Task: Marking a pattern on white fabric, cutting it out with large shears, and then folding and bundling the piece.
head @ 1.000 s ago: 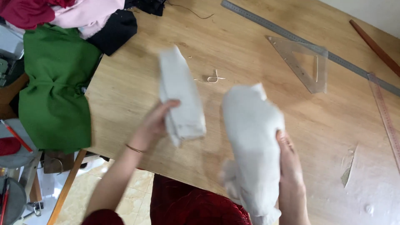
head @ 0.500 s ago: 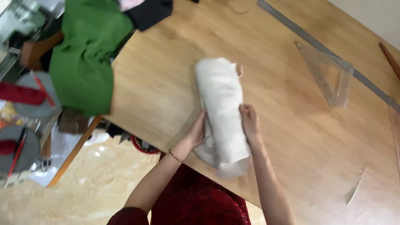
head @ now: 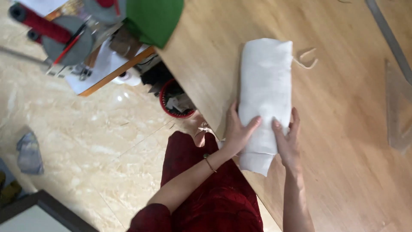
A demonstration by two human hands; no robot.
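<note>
While your left hand point(head: 237, 131) is pressing flat on the cloth point(head: 264, 92), its fingers are lying spread apart across the near left part of the fabric, thumb along the edge. Your right hand point(head: 286, 139) is resting beside it on the same cloth, fingers held loosely together and laid over the near right part, not clamped around anything. That white cloth is lying folded into a long bundle on the table point(head: 343, 141), close to the table's left edge, with its near end hanging just past the edge toward you. A thin loop of string point(head: 307, 60) is lying on the wood just beside the bundle's far right corner. Green fabric point(head: 156, 17) is draping over the table's far left corner, well apart from your hands.
</note>
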